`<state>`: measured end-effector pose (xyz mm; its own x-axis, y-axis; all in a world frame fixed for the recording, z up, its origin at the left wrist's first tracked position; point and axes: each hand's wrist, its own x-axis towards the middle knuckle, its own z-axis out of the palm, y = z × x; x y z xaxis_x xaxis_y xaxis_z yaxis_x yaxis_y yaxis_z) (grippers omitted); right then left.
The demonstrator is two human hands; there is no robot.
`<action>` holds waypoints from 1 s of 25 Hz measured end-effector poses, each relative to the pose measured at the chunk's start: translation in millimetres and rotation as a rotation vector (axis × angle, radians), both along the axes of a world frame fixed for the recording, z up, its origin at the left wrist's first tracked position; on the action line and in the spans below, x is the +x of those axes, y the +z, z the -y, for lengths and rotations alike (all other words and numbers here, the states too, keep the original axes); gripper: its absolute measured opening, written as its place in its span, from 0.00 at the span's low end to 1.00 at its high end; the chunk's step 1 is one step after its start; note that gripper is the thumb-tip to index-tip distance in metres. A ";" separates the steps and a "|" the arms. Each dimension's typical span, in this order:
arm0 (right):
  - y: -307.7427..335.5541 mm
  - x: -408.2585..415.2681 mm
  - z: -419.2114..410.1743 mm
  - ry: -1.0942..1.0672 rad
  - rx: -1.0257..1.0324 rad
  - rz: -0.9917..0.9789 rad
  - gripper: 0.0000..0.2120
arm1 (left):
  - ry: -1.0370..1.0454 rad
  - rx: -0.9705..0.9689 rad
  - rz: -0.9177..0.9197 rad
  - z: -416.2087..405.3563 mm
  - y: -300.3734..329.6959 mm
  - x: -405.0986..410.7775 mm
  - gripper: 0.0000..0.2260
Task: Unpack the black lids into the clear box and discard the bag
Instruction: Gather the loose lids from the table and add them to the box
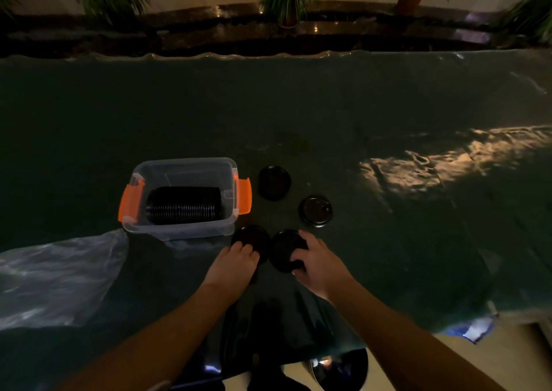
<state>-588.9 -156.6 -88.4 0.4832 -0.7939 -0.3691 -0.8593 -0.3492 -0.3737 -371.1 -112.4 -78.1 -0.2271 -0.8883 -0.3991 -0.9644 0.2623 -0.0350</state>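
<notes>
Left of centre, the clear plastic box with orange latches holds a ribbed row of black round lids. Four loose black lids wait on the dark table. The left hand and right hand each curl their fingers over one. The crumpled clear bag, lower left, is not yet discarded.

at lower centre, two black lids are touched by left hand and right hand; a lid stack is held in the clear box.

Two bare forearms and hands, no sleeves, no jewellery

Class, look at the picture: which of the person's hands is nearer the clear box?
Left. The left hand lies just beside the clear box; the right hand is farther away, across two lids.
</notes>
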 end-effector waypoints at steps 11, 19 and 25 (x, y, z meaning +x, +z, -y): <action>11.2 -41.5 -1.8 -0.199 0.005 0.205 0.22 | -0.086 -0.192 -0.241 -9.8 18.6 -22.3 0.14; 19.0 -60.0 46.5 -0.320 -0.034 0.110 0.22 | -0.229 -0.119 -0.192 -7.5 -16.2 -44.7 0.15; 14.6 -24.9 101.5 -0.566 0.070 0.151 0.35 | -0.203 -0.114 -0.233 -13.2 -12.2 -36.5 0.17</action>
<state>-613.8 -258.1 -73.8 0.0426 -0.9200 -0.3896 -0.8401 0.1781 -0.5124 -407.6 -99.3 -90.4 -0.4772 -0.8518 -0.2160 -0.8785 0.4567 0.1401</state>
